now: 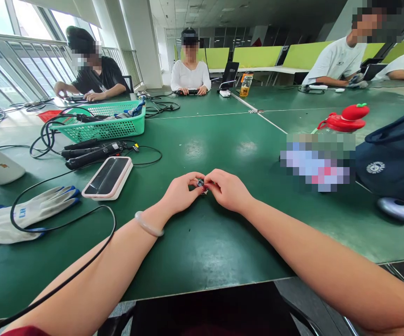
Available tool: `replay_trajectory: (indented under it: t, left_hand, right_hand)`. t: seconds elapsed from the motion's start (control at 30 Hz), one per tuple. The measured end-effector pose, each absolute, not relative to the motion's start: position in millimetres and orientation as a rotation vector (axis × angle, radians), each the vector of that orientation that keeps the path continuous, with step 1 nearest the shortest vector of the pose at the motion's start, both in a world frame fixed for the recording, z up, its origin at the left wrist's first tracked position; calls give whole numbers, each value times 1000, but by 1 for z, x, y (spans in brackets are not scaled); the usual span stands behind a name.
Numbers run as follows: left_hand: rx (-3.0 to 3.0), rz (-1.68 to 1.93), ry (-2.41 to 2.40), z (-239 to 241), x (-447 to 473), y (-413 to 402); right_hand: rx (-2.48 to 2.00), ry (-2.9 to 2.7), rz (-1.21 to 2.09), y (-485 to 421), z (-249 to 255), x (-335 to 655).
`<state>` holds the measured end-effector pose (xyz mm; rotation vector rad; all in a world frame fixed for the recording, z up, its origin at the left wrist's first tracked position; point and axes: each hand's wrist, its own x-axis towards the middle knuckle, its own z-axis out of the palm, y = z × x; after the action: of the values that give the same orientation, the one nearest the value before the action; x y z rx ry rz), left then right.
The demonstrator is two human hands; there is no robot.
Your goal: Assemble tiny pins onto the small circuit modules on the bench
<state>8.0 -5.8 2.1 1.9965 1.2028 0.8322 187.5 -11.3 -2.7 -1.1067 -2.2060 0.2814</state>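
My left hand (185,190) and my right hand (227,187) meet over the middle of the green table (209,252). Between their fingertips is a small dark object with whitish and reddish bits (201,183); its kind is too small to make out. The left thumb and forefinger pinch it from one side. On the other side, the right fingertips are pressed together against it, partly covering it. A pale bangle (148,225) circles my left wrist.
To the left lie a phone (108,178), a work glove (30,212), black cables, black tools (95,153) and a green basket (107,122). On the right are a red-lidded bottle (343,119) and a dark blue bag (394,154). Several people sit around the table.
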Motion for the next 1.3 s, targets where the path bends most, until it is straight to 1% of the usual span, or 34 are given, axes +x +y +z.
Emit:
replay_trajectory:
  t: [0.43, 0.53, 0.77, 1.3]
  left_hand:
    - [1941, 862, 1172, 1, 9, -4]
    - [1955, 866, 1242, 1, 8, -3]
    - [1925, 850, 1482, -3, 3, 1]
    - [1939, 798, 1476, -5, 3, 1]
  right_hand:
    - [-1102, -2195, 279, -11, 1, 192]
    - [-1156, -2184, 279, -9, -1, 194]
    - [-1352, -2346, 364, -3, -10, 192]
    - [-1363, -2304, 365, 0, -7, 197]
